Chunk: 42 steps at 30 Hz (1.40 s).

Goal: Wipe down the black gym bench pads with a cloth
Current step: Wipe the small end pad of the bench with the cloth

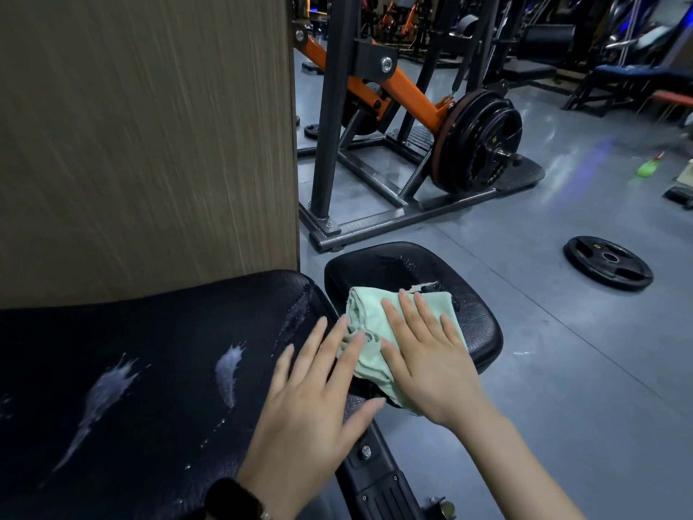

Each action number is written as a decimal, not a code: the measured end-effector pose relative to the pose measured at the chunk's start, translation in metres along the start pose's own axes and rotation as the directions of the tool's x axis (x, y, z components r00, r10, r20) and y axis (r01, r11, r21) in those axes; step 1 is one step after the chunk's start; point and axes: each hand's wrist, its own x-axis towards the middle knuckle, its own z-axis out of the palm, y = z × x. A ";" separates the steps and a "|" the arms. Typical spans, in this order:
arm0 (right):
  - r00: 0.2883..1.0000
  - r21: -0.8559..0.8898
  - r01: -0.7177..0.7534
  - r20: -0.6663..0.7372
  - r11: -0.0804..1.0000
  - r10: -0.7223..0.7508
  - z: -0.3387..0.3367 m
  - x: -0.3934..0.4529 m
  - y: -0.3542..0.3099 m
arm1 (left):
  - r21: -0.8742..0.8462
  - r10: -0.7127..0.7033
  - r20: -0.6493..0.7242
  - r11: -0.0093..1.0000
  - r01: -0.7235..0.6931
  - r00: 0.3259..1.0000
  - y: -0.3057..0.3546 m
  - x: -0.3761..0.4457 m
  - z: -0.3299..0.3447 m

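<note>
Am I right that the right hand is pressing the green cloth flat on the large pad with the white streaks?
Not quite: in the head view the right hand presses the green cloth flat on the small pad; the white streaks lie on the large pad.

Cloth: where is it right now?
Head view, centre: the green cloth lies on the small seat pad, under the flat right hand.

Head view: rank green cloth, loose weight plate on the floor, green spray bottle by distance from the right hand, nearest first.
1. Green cloth: directly under the right hand, which presses flat on it on the small seat pad.
2. Loose weight plate: flat on the floor, to the right and beyond the pad.
3. Green spray bottle: lying on the floor, far right, well past the plate.
</note>
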 end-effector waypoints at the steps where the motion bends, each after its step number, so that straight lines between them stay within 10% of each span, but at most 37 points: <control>1: 1.000 -0.004 -0.002 0.003 1.000 0.002 0.000 0.000 0.001 | 0.057 -0.017 0.038 0.998 0.015 0.999 -0.003 0.003 0.002; 21: 0.994 0.076 -0.057 0.099 0.996 0.049 -0.004 0.097 -0.007 | 0.167 -0.135 0.141 0.980 0.111 0.981 -0.016 0.004 0.024; 42: 0.997 0.004 -0.011 0.077 1.000 0.011 -0.013 -0.011 0.033 | 0.172 -0.168 0.153 0.975 0.141 0.974 -0.015 0.004 0.023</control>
